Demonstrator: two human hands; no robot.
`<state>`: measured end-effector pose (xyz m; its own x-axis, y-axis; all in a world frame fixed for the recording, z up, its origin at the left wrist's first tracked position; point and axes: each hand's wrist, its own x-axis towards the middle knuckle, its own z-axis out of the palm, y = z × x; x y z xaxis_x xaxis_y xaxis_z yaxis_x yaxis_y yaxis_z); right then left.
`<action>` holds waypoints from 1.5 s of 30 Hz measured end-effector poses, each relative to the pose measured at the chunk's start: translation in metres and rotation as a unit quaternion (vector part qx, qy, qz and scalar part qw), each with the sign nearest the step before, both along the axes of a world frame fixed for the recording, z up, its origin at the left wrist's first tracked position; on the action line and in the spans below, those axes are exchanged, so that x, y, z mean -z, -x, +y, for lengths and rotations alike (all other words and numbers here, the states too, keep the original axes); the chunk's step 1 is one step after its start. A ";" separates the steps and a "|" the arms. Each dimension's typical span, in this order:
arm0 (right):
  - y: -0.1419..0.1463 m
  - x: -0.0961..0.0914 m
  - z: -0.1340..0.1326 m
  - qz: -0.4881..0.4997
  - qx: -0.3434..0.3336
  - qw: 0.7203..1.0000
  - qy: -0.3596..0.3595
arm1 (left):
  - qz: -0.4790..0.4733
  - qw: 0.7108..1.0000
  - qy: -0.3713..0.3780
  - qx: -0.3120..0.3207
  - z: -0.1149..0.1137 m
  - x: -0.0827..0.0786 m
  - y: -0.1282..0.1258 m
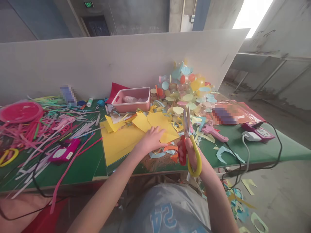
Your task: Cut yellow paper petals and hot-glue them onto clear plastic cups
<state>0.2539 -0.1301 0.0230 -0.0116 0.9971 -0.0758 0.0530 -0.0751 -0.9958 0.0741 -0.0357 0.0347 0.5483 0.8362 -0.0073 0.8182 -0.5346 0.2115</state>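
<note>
My right hand (190, 152) grips a pair of scissors (186, 124) with one red and one yellow handle loop. Their blades point away from me and stand slightly apart. My left hand (154, 137) lies palm down, fingers stretched out, on yellow paper (163, 122) that is folded or cut into several pieces. Under and left of that hand a larger yellow sheet (121, 145) lies flat on the green tabletop. Orange and blue paper scraps (171, 149) lie between my hands.
A pink bin (132, 105) stands behind the paper, beside a heap of paper cutouts and balloon-like pieces (187, 85). At right lie a pink glue gun (216, 133) and a corded purple box (259, 132). Pipe cleaners and strips (65, 123) cover the left, near a pink basin (20, 111).
</note>
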 end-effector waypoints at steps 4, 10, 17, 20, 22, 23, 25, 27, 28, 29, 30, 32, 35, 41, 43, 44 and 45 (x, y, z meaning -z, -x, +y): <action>-0.003 -0.003 0.000 0.034 0.029 0.999 0.028 | -0.006 0.999 -0.029 0.014 -0.010 0.002 0.001; -0.003 -0.003 0.000 0.049 0.029 0.998 0.030 | -0.025 0.995 -0.099 -0.001 -0.019 -0.004 0.009; 0.000 0.006 0.003 0.078 0.012 0.996 0.040 | -0.046 0.947 -0.309 -0.077 -0.061 -0.018 0.054; 0.004 0.005 0.002 0.088 0.001 0.995 0.043 | -0.084 0.929 -0.331 -0.145 -0.081 -0.018 0.087; 0.007 0.001 -0.001 0.098 -0.019 0.994 0.036 | -0.099 0.933 -0.300 -0.171 -0.087 -0.015 0.102; 0.009 -0.001 -0.002 0.108 -0.030 0.993 0.031 | -0.103 0.941 -0.273 -0.171 -0.087 -0.013 0.106; 0.011 -0.006 -0.005 0.127 -0.046 0.990 0.027 | -0.123 0.954 -0.218 -0.165 -0.085 -0.007 0.106; 0.013 -0.013 -0.008 0.116 -0.052 0.991 0.037 | -0.164 0.957 -0.175 -0.163 -0.082 0.001 0.099; 0.014 -0.016 -0.010 0.096 -0.052 0.993 0.043 | -0.186 0.956 -0.159 -0.161 -0.081 0.005 0.094; 0.014 -0.020 -0.011 0.072 -0.053 0.995 0.048 | -0.204 0.956 -0.145 -0.155 -0.081 0.010 0.089; 0.015 -0.024 -0.012 0.046 -0.055 0.996 0.050 | -0.218 0.956 -0.130 -0.148 -0.081 0.013 0.084; 0.016 -0.030 -0.015 0.002 -0.059 0.997 0.044 | -0.232 0.958 -0.100 -0.132 -0.081 0.019 0.076; 0.018 -0.035 -0.016 -0.023 -0.060 0.997 0.042 | -0.252 0.958 -0.069 -0.115 -0.083 0.023 0.068; 0.020 -0.031 -0.017 -0.005 -0.058 0.998 0.028 | -0.297 0.945 -0.085 -0.109 -0.080 0.029 0.058; 0.019 -0.023 -0.015 0.020 -0.064 0.998 0.022 | -0.314 0.938 -0.096 -0.106 -0.079 0.034 0.052; 0.019 -0.019 -0.013 0.035 -0.071 0.997 0.024 | -0.316 0.937 -0.107 -0.108 -0.079 0.037 0.049; 0.018 -0.014 -0.011 0.047 -0.079 0.995 0.027 | -0.311 0.936 -0.122 -0.115 -0.079 0.040 0.046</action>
